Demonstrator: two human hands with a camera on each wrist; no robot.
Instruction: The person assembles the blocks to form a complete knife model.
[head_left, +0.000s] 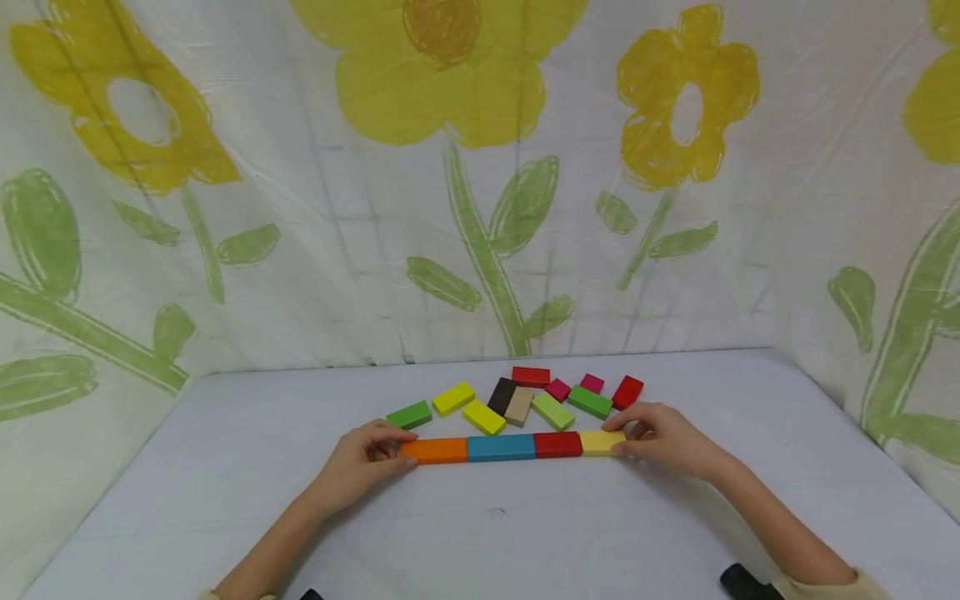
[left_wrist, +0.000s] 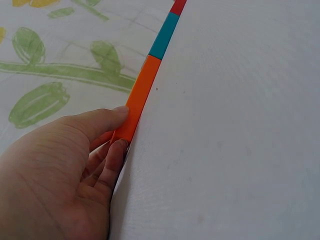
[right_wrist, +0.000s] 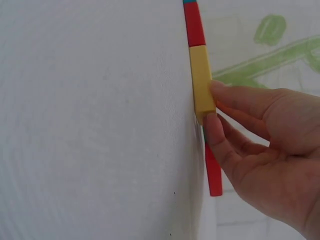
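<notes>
Four-coloured and straight, a row of blocks lies end to end in the head view: an orange block (head_left: 435, 451), a blue block (head_left: 501, 447), a red block (head_left: 557, 445) and a pale yellow block (head_left: 600, 442). My left hand (head_left: 356, 467) pinches the outer end of the orange block between thumb and fingers. At the other end, my right hand (head_left: 671, 439) pinches the pale yellow block. Both wrist views show these end grips close up, on the orange block (left_wrist: 142, 92) and the pale yellow block (right_wrist: 201, 80). Whether the row touches the table, I cannot tell.
Behind the row, several loose blocks lie scattered on the white table (head_left: 480, 542), among them a green block (head_left: 409, 415), a yellow block (head_left: 453, 399), a dark brown block (head_left: 502, 395) and a red block (head_left: 627, 392). A flower-printed curtain (head_left: 322, 250) stands behind the table.
</notes>
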